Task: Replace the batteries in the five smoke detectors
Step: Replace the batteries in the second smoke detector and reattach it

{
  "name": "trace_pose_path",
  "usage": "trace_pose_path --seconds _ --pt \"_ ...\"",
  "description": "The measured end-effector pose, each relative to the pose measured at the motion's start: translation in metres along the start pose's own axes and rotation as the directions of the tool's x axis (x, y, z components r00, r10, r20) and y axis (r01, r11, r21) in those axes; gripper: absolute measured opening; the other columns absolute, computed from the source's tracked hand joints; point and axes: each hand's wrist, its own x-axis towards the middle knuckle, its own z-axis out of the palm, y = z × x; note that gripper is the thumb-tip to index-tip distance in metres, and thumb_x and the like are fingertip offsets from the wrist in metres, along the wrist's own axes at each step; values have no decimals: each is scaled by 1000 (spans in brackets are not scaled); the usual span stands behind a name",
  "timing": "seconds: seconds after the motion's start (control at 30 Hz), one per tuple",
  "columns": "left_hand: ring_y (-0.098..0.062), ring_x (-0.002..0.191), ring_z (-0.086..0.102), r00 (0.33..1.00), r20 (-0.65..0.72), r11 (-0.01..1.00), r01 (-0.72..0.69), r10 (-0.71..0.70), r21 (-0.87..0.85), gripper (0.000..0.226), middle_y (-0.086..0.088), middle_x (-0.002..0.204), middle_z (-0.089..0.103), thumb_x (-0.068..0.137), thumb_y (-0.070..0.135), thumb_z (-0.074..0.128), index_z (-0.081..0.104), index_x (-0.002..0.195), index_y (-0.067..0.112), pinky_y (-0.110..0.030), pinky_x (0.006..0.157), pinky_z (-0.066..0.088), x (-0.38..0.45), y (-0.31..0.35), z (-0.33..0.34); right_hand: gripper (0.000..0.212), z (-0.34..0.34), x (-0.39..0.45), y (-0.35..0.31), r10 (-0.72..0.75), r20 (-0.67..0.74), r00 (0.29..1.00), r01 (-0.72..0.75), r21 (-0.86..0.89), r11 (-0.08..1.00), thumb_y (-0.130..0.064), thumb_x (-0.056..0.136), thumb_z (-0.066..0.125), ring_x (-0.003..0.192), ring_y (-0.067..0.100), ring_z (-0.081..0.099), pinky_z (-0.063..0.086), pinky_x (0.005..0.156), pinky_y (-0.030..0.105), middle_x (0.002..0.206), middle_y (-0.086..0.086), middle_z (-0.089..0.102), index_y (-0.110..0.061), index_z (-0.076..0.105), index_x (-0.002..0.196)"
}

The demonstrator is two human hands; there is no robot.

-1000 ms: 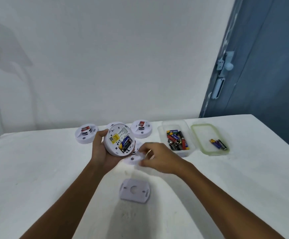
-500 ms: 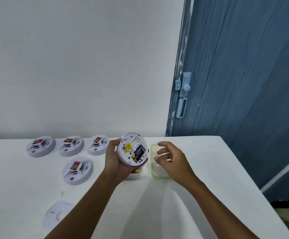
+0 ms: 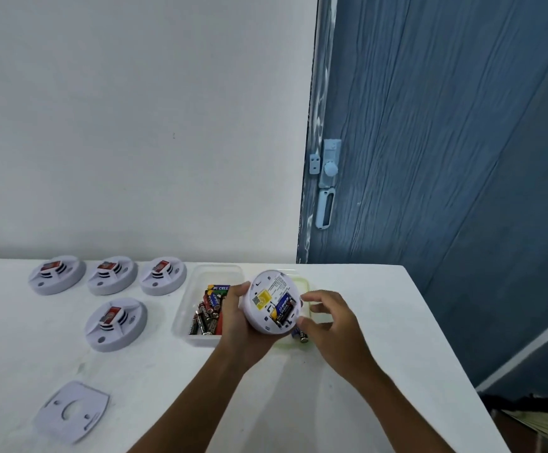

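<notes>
Near the table's [image 3: 298, 403] front edge lies a loose back plate [image 3: 71, 411]. My left hand [image 3: 240, 331] holds an opened smoke detector [image 3: 271, 302], batteries showing. My right hand [image 3: 331, 325] hovers beside it, fingers loosely curled, holding nothing. Behind it sits the battery box [image 3: 187, 308]. Four detectors [image 3: 115, 323] wait toward the back left corner, so I think most work remains.

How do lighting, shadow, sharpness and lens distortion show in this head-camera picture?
Head view: soft, even light with no glare; faint shadows under the arms on the table; the held smoke detector shows a yellow sticker, its small print unreadable; the door edge leans, a wide-angle effect.
</notes>
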Motion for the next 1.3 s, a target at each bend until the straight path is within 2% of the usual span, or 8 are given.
trace_pose_path --seconds 0.13,0.23,0.53,0.7,0.97,1.07,1.2,1.3 --pt "-35 96 57 1000 -22 1000 -2 2 0 52 -20 99 69 86 44 40 73 100 7 -44 84 44 0 -3 0 35 16 -5 12 -49 -7 999 48 -56 997 -12 81 73 109 7 52 53 82 15 120 -11 48 -31 58 106" --pt "-35 97 58 1000 -31 1000 1 -1 11 51 -20 101 68 86 43 39 70 106 7 -43 81 46 1 -2 -3 38 24 -4 12 -34 -7 999 34 -1 999 -9 80 74 104 2 53 52 77 10 115 -14 48 -32 55 104" --pt "-35 103 56 999 -34 997 38 -36 63 58 -21 111 65 77 44 47 63 120 7 -44 86 45 5 -1 -3 39 18 5 7 99 40 994 -101 48 994 -16 73 81 97 8 57 51 64 9 110 -9 55 -20 56 102" --pt "-36 106 55 999 -37 997 42 -40 63 60 -22 114 63 77 44 47 62 121 7 -44 86 45 5 -2 -1 41 15 12 7 142 71 987 -145 43 989 -21 66 87 99 12 60 55 69 15 109 -7 62 -19 58 96" --pt "-34 98 58 1000 -23 999 10 -9 44 56 -20 100 69 75 43 45 65 113 7 -43 82 46 1 -1 0 42 19 16 5 152 103 983 -160 73 984 -18 63 88 94 13 63 56 67 18 103 -6 65 -16 58 92" --pt "-33 95 59 1000 -15 999 -3 4 53 57 -19 97 69 73 43 45 64 114 7 -42 79 48 0 -2 -2 43 21 16 7 142 109 984 -152 91 984 -14 61 89 91 16 66 58 67 25 98 -6 67 -14 56 89" --pt "-34 93 59 1000 -12 999 -9 10 47 53 -19 94 70 73 41 46 66 109 7 -44 82 46 1 -2 -3 43 23 15 7 102 88 991 -111 109 988 -12 64 87 95 12 63 55 64 20 100 -4 65 -18 50 86" --pt "-34 94 59 1000 -24 998 -15 16 54 53 -19 96 70 74 40 48 66 110 7 -45 84 46 4 0 -3 36 26 14 6 88 -44 995 -86 52 995 -20 69 84 97 8 54 57 66 25 103 -7 54 -22 52 86"
